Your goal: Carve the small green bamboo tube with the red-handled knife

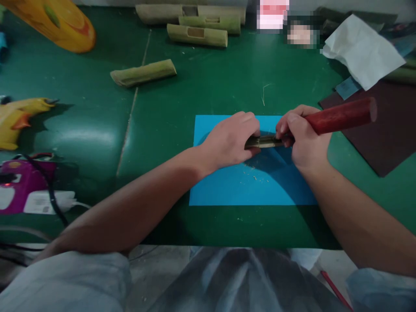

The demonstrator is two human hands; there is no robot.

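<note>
My left hand point(232, 136) is wrapped round one end of a bamboo piece point(267, 142), holding it low over a blue sheet point(211, 188). My right hand point(303, 136) grips a tool with a thick red wooden handle point(344, 115). The handle slants up to the right, while the tool's working end is hidden by my fingers at the right end of the bamboo. Its kind cannot be made out. Small pale shavings point(255, 177) lie on the sheet below the bamboo.
Several cut bamboo tubes point(203, 35) lie along the back, with a loose bamboo piece point(144, 73) nearer. Left are an orange bottle point(61, 24), a yellow glue gun point(21, 117) and a purple power strip point(29, 184) with cables. Right: a white tissue point(364, 52) and a dark brown sheet point(383, 134).
</note>
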